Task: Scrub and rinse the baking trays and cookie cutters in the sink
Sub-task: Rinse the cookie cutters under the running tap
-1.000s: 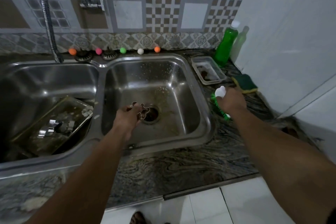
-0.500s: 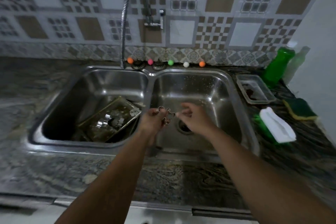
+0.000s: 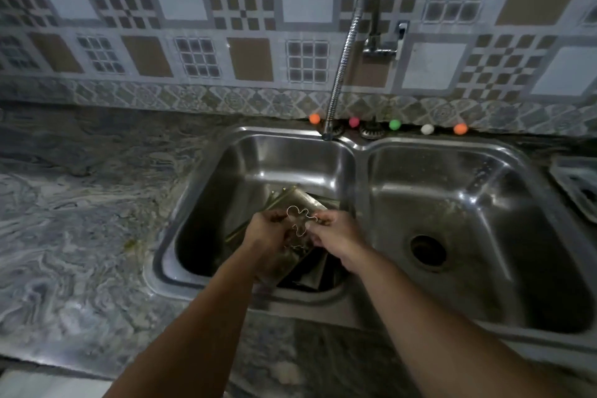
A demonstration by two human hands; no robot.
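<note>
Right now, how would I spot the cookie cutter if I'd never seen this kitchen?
Find the steel double sink and look over its left basin, where dirty metal baking trays lie. Two hands, left hand and right hand, pinch a thin silver gingerbread-man cookie cutter between them. Unlike the flat trays, it is just a wire-like outline.

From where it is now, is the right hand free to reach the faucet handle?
Probably not right away. The right hand is pinching the cookie cutter together with the left hand over the left basin. Nothing stands between it and the faucet handle; it would have to let go first.
</note>
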